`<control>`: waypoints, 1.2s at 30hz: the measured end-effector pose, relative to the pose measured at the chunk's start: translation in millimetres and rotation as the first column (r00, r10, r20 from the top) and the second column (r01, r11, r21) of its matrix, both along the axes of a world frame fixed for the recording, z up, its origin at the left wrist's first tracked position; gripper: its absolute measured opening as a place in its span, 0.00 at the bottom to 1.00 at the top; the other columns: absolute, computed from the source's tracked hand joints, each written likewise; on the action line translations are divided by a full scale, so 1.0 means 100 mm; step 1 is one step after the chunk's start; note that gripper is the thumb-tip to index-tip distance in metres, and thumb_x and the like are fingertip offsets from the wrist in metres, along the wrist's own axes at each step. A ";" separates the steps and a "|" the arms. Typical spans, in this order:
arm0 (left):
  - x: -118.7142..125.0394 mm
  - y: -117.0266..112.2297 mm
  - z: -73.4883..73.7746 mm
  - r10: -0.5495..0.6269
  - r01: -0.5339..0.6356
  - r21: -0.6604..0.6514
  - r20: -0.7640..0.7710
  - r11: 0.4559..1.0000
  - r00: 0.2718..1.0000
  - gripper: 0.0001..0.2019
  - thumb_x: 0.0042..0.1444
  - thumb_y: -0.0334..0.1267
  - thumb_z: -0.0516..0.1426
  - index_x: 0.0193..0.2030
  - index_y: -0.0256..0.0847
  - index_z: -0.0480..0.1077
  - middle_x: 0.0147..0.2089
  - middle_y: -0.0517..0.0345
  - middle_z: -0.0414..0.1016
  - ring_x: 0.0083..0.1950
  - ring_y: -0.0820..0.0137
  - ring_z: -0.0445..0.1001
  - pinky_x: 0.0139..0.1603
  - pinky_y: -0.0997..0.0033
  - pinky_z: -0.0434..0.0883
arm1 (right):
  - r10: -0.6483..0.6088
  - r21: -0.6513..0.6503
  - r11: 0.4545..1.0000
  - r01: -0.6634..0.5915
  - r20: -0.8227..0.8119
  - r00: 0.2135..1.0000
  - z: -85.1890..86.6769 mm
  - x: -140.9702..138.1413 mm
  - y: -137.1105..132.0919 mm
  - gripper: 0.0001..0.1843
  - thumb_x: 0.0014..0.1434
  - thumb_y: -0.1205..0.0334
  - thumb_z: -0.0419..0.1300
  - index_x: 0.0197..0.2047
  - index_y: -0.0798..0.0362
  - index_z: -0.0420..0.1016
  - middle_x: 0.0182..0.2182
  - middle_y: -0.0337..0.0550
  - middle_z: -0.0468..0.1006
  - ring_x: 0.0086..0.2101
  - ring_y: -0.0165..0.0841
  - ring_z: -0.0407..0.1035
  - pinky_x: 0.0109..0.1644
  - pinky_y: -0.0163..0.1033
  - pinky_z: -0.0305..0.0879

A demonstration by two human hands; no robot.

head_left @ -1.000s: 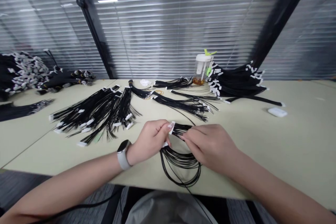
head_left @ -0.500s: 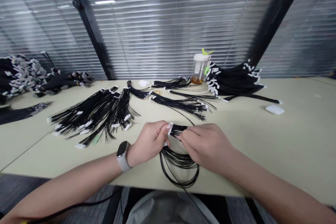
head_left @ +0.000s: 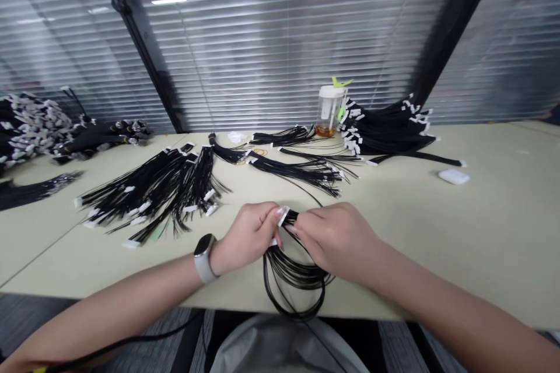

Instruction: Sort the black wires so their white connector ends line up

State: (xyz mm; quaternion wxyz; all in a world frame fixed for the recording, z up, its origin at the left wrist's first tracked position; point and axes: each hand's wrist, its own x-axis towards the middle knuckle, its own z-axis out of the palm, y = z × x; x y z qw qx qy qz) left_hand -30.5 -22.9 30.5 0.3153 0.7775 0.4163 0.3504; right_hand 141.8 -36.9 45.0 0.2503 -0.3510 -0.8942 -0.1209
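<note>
Your left hand [head_left: 252,238] pinches the white connector [head_left: 283,216], apparently steadying it, while your right hand [head_left: 338,239], just beside it, grips the black wires [head_left: 291,219] (loops [head_left: 301,278] curve bodyward of both), seemingly bunching them.

Smooth black wires, plastic-coated by the look of them, loop with a soft sheen near centre [head_left: 301,277], and there's a white plastic-looking connector [head_left: 283,215] above! Left, a glossy dark watch face [head_left: 204,244] on a matt grey strap [head_left: 205,269]. Smooth, satiny tabletop [head_left: 437,221]; right, a smooth white plastic-looking case [head_left: 454,176]. Far side, a see-through cup [head_left: 325,111]; near edge, soft matt grey cloth [head_left: 284,347]!
</note>
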 end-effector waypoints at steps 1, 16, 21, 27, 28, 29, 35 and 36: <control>0.00 0.00 0.00 -0.002 0.002 -0.020 0.010 1.000 1.000 0.21 0.60 0.42 0.44 0.20 0.37 0.64 0.16 0.62 0.69 0.18 0.78 0.64 0.23 0.79 0.61 | -0.004 -0.017 1.000 0.004 -0.003 1.000 0.00 0.00 0.00 0.16 0.59 0.64 0.47 0.21 0.55 0.66 0.14 0.37 0.65 0.17 0.25 0.55 0.23 0.35 0.42; -0.07 0.16 -0.06 0.061 -0.015 -0.225 0.197 0.974 0.979 0.27 0.59 0.49 0.45 0.14 0.35 0.66 0.13 0.61 0.61 0.17 0.79 0.55 0.21 0.78 0.54 | -0.041 -0.433 0.901 -0.042 -0.180 0.983 0.19 0.19 0.03 0.08 0.56 0.69 0.52 0.27 0.54 0.70 0.21 0.34 0.71 0.23 0.24 0.61 0.27 0.31 0.52; -0.09 0.29 -0.11 0.211 -0.126 -0.249 0.353 0.960 0.911 0.26 0.56 0.49 0.48 0.14 0.36 0.65 0.14 0.61 0.60 0.19 0.78 0.57 0.23 0.78 0.57 | -0.167 -0.404 0.914 0.035 -0.298 0.940 0.27 0.31 0.05 0.04 0.55 0.64 0.54 0.29 0.53 0.69 0.24 0.35 0.71 0.24 0.24 0.62 0.27 0.30 0.55; -0.12 0.49 -0.11 0.568 -0.374 -0.434 0.534 0.820 0.627 0.21 0.53 0.49 0.50 0.16 0.36 0.62 0.23 0.58 0.67 0.20 0.77 0.60 0.19 0.77 0.57 | -0.116 -0.561 0.821 0.106 0.018 0.993 0.13 0.17 -0.05 0.13 0.53 0.52 0.56 0.24 0.51 0.70 0.17 0.36 0.69 0.22 0.29 0.63 0.23 0.32 0.49; -0.12 0.50 -0.11 0.594 -0.383 -0.460 0.527 0.801 0.608 0.21 0.53 0.50 0.50 0.17 0.36 0.61 0.23 0.58 0.66 0.19 0.78 0.58 0.17 0.77 0.55 | -0.104 -0.546 0.829 0.124 0.067 0.992 0.09 0.14 -0.06 0.11 0.53 0.54 0.57 0.24 0.51 0.71 0.19 0.37 0.71 0.24 0.30 0.64 0.24 0.32 0.50; -0.12 0.51 -0.10 0.607 -0.390 -0.472 0.518 0.790 0.603 0.20 0.53 0.50 0.49 0.18 0.37 0.61 0.22 0.59 0.65 0.18 0.78 0.57 0.16 0.77 0.54 | -0.117 -0.513 0.843 0.159 0.113 0.987 0.06 0.12 -0.06 0.11 0.54 0.57 0.56 0.23 0.51 0.71 0.19 0.38 0.71 0.24 0.31 0.65 0.24 0.33 0.50; -0.16 0.53 -0.12 0.594 -0.447 -0.392 0.492 0.804 0.637 0.21 0.56 0.47 0.47 0.19 0.36 0.64 0.17 0.61 0.64 0.17 0.77 0.56 0.18 0.76 0.54 | -0.443 -0.308 0.875 0.374 -0.195 0.875 0.09 0.28 0.12 0.09 0.54 0.63 0.54 0.36 0.50 0.74 0.23 0.40 0.76 0.24 0.33 0.69 0.28 0.37 0.61; -0.16 0.53 -0.14 0.570 -0.458 -0.340 0.483 0.821 0.664 0.22 0.57 0.47 0.46 0.18 0.36 0.65 0.17 0.60 0.63 0.18 0.77 0.57 0.19 0.76 0.55 | -0.423 -0.302 0.893 0.335 -0.303 0.854 0.10 0.31 0.14 0.11 0.54 0.63 0.54 0.40 0.51 0.73 0.27 0.41 0.77 0.27 0.34 0.71 0.30 0.38 0.63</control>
